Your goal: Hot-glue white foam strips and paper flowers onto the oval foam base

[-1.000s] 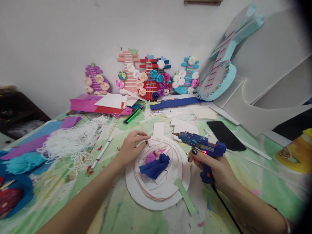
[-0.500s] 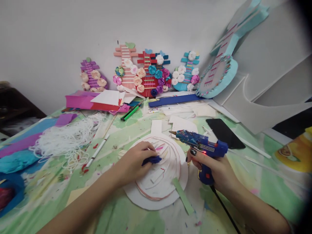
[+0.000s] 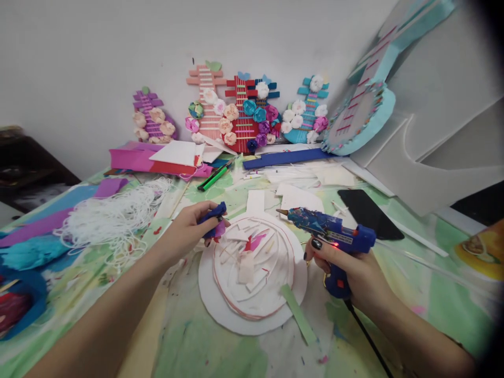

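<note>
My left hand [image 3: 195, 223] is closed on dark blue and purple scraps [image 3: 214, 218], lifted at the upper left rim of a white guitar-shaped cutout [image 3: 207, 310]. The exact kind of scraps is hard to tell. On the cutout's round body lie white discs with a reddish edge, holding strips and paper bits [image 3: 247, 268] in white, pink and red. Wrapped round the handle of a blue glue gun [image 3: 326, 228], my right hand [image 3: 346, 268] keeps its nozzle pointing left above the table. A pale green strip [image 3: 299, 315] overlaps the cutout's lower right edge.
Decorated paper guitars [image 3: 242, 118] lean on the wall at the back. A bundle of white cord [image 3: 114, 220] lies left, and a green cutter [image 3: 214, 177] lies beyond the cutout. At right are a black phone [image 3: 370, 214], a large turquoise guitar [image 3: 366, 126] and the glue gun's cable [image 3: 366, 336].
My left hand has lifted from the middle of the discs and moved left with the scraps, uncovering paper bits there. My right hand still holds the glue gun in nearly the same place.
</note>
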Motion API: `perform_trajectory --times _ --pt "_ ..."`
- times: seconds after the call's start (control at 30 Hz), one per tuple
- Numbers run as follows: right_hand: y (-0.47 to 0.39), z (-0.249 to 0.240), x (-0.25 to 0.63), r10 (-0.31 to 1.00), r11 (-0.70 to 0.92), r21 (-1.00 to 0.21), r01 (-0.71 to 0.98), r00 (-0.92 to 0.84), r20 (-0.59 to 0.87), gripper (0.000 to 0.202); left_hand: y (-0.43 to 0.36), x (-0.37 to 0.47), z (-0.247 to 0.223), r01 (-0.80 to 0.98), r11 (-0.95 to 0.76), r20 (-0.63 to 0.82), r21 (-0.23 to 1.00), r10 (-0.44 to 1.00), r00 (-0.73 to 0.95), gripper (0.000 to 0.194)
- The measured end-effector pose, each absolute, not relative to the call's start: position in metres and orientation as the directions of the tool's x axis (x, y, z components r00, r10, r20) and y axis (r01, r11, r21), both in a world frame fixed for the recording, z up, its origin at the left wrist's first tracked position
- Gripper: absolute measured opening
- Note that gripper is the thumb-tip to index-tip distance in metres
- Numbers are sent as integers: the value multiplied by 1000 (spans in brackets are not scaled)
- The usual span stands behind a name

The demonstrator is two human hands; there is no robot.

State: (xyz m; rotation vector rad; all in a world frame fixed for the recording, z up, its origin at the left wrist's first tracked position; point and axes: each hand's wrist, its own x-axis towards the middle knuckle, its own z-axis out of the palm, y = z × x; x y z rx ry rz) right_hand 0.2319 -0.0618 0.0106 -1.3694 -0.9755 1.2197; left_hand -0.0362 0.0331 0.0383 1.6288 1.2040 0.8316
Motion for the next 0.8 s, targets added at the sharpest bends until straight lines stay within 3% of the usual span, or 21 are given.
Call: perform_trajectory --times 0.37,0.63,0.8 --pt "-61 9 231 972 -160 -986 -51 166 -167 31 26 -29 31 256 -24 -73 966 929 362 41" --pt "-62 10 232 970 -169 -984 -47 169 -175 33 26 -21 31 145 -5 -42 989 946 322 13" --pt "-59 9 231 965 -187 -981 -42 179 -192 36 24 -18 25 98 -48 20 994 961 275 22"
